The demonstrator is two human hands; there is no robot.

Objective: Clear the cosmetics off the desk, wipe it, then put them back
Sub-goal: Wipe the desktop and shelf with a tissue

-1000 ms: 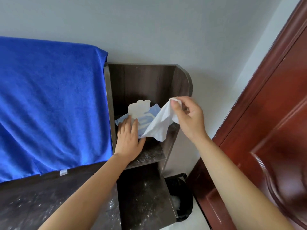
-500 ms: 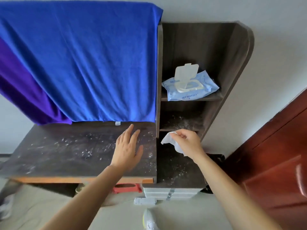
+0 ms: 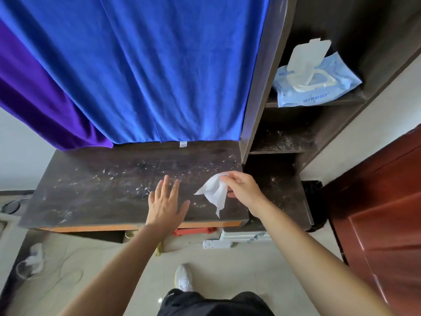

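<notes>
**Desk, dusty, with one wipe held over it**

Change since half a second before: the right hand [image 3: 242,190] had carried the white wipe [image 3: 215,194] leftward from the side unit's lower ledge to above the right end of the desk top [image 3: 102,190]; the left hand [image 3: 165,204] had stayed flat on the desk.

Item 1. Right hand: thumb and fingertips pinched on the wipe's upper corner, the sheet hanging loose and crumpled below, its tail reaching toward the desk's front edge.

Item 2. Left hand: fingers spread and released, palm down on the desk top just left of the wipe, holding nothing.

Item 3. Desk top: dark wood grain, flecked with pale dust and smears across most of its surface. No cosmetics stood on it.

Item 4. Wipe pack [image 3: 316,82]: pale blue, white lid flipped up, lying on the upper shelf of the side unit [image 3: 252,92] to the right of the desk.

Item 5. Blue cloth [image 3: 145,65]: draped down behind the desk, a purple cloth [image 3: 34,99] beside it on the left.

Item 6. Floor below: a white power strip [image 3: 216,244] and one white shoe [image 3: 183,279].

Item 7. Reddish-brown door [image 3: 385,213]: far right.
</notes>
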